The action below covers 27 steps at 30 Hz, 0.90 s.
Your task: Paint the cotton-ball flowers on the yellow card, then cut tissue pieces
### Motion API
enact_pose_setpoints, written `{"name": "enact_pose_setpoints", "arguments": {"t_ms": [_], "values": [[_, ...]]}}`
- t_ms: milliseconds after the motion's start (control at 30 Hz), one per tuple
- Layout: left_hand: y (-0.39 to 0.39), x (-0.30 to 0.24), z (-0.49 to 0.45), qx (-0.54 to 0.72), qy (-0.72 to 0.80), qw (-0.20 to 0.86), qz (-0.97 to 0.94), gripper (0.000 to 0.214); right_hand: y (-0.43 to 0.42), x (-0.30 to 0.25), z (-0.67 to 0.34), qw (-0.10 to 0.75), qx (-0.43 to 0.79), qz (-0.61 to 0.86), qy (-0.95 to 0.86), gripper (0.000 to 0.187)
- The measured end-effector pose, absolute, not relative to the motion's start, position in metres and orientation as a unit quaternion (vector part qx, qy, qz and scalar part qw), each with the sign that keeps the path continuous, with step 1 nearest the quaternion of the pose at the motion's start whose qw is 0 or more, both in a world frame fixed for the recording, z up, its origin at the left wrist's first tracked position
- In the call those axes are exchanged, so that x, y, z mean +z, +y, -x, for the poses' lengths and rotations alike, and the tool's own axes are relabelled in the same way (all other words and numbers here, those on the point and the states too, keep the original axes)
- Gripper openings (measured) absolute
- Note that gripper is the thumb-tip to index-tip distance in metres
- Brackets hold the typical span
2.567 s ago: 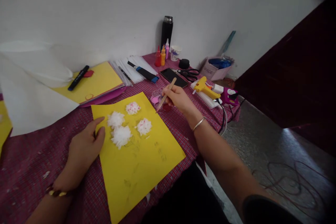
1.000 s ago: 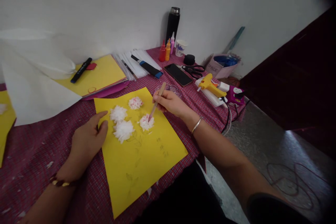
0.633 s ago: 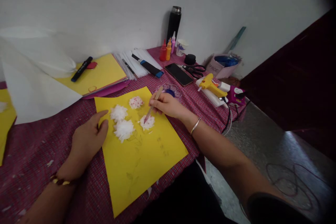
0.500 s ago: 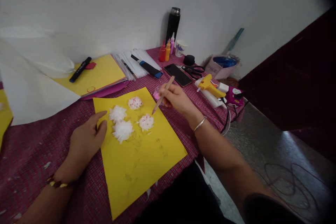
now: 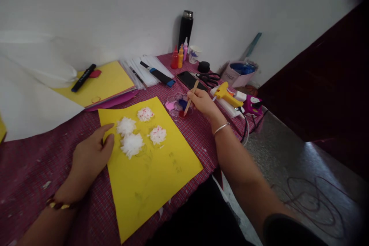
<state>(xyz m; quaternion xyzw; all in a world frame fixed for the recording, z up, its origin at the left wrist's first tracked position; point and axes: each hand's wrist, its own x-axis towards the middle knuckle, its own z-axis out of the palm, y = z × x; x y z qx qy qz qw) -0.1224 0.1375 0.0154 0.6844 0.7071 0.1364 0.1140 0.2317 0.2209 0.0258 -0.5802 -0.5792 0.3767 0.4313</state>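
My right hand (image 5: 200, 102) pinches a wooden craft stick (image 5: 191, 98), its lower tip at the red paint in a clear paint palette (image 5: 175, 98). Pink and dark blue paint also show in the palette, which my fingers partly cover. A sheet of yellow paper (image 5: 157, 180) lies in front of me with faint pencil drawing and writing. On it sit two plain white tissue puffs (image 5: 132, 145) and two with red specks, one being a speckled puff (image 5: 158, 135). At the sheet's left edge rests my left hand (image 5: 91, 152), thumb and index finger apart, holding nothing.
Behind the palette are a phone (image 5: 190, 80), scissors (image 5: 210, 79), paint bottles (image 5: 180, 57), a paper cup (image 5: 194, 54) and a black flask (image 5: 186, 29). A yellow glue gun (image 5: 228, 94) and purple power strip (image 5: 252, 104) stand right, with cables. A cutter (image 5: 158, 74) lies at the back.
My right hand has carried the craft stick from the right-hand speckled puff to the red paint in the palette. My left hand stays at the paper's edge. The view has shifted slightly.
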Motion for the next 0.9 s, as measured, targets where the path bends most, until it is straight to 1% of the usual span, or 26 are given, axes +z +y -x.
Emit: {"name": "enact_pose_setpoints", "arguments": {"t_ms": [67,167,233,300,367,433,500,633,800,900], "values": [[0.137,0.016,0.122,0.139,0.706,0.116,-0.685,0.046,0.220,0.027,-0.231,0.440,0.394,0.575,-0.566,0.024],[0.137,0.015,0.121,0.143,0.708,0.118,-0.682,0.046,0.214,0.034,-0.225,0.486,0.418,0.554,-0.531,0.028],[0.137,0.015,0.120,0.144,0.708,0.117,-0.682,0.046,0.206,0.039,-0.215,0.501,0.451,0.523,-0.522,0.033],[0.136,0.016,0.120,0.143,0.707,0.117,-0.682,0.046,0.196,0.042,-0.202,0.479,0.495,0.478,-0.544,0.036],[0.136,0.016,0.120,0.143,0.707,0.120,-0.682,0.047,0.188,0.044,-0.190,0.435,0.531,0.437,-0.581,0.036],[0.135,0.015,0.120,0.149,0.704,0.120,-0.684,0.048,0.183,0.044,-0.180,0.398,0.545,0.413,-0.611,0.035],[0.135,0.014,0.121,0.151,0.702,0.116,-0.687,0.047,0.181,0.042,-0.176,0.380,0.544,0.407,-0.627,0.033],[0.136,0.012,0.122,0.146,0.703,0.116,-0.686,0.047,0.184,0.037,-0.174,0.374,0.539,0.412,-0.632,0.029],[0.136,0.013,0.122,0.145,0.702,0.117,-0.687,0.046,0.186,0.034,-0.173,0.346,0.546,0.424,-0.634,0.023],[0.135,0.016,0.120,0.136,0.703,0.122,-0.687,0.047,0.186,0.036,-0.176,0.371,0.534,0.420,-0.633,0.027]]}}
